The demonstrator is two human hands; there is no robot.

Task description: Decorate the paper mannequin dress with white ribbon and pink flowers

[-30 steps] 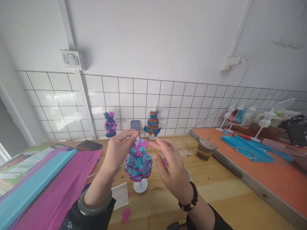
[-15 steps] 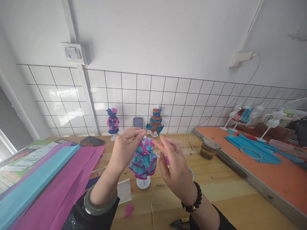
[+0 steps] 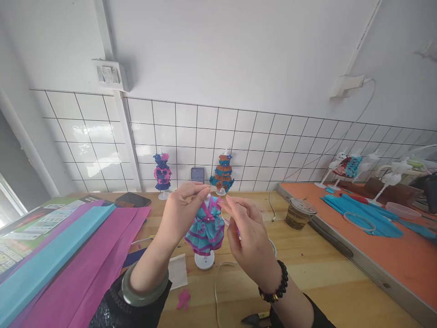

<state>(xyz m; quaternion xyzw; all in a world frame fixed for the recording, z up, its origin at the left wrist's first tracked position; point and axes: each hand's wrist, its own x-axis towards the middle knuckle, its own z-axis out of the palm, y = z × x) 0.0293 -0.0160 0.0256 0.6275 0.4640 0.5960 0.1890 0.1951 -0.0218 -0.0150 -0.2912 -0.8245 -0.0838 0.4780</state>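
Observation:
A small blue dress with pink trim (image 3: pixel 205 230) sits upright on a mannequin with a round white base (image 3: pixel 204 260). My left hand (image 3: pixel 184 209) is closed at the mannequin's neck, thumb and fingertips together at the upper left of the dress; what they pinch is too small to make out. Close to the pink shoulder edge on the other side, my right hand (image 3: pixel 247 232) has its fingers bent and pressed together; anything between them is hidden.
Two dressed mannequins (image 3: pixel 162 175) (image 3: pixel 223 175) and a phone (image 3: pixel 197 175) stand by the wall. Coloured sheets (image 3: pixel 85 255) lie left. A glass jar (image 3: pixel 299 213), an orange surface (image 3: pixel 355 246) with blue cloth (image 3: pixel 362 214), and a dark-bladed tool (image 3: pixel 251 319) are right.
The view has shifted slightly. My right fingertips have drawn a little closer to the dress's shoulder, and my left hand keeps its hold at the neck.

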